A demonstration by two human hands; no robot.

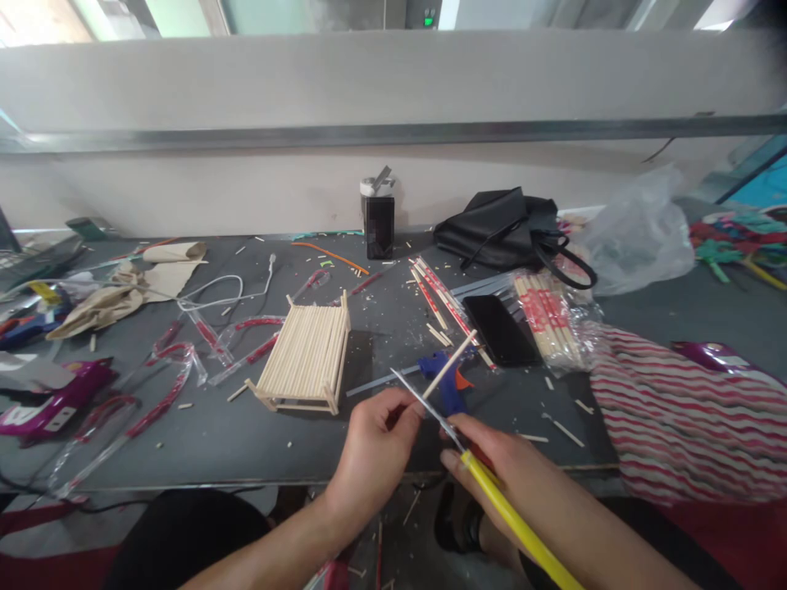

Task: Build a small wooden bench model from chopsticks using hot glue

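Observation:
My left hand (376,442) is closed in a pinch on a thin wooden stick (451,363) that slants up to the right. My right hand (501,467) grips yellow-handled scissors (492,496), whose slim metal blades (424,403) point up-left and meet the stick just beside my left fingertips. Both hands hover at the near edge of the dark table (246,434). A blue glue gun (450,383) lies just behind the hands. A small bed-like frame of wooden sticks (307,354) stands on the table to the left of the hands.
A black phone (499,329) and a bag of wrapped chopsticks (550,319) lie to the right, with loose chopsticks (439,299) nearby. A black bag (504,225), a dark jar (377,221), empty wrappers (178,360), a white cable (227,291) and striped cloth (689,426) crowd the table.

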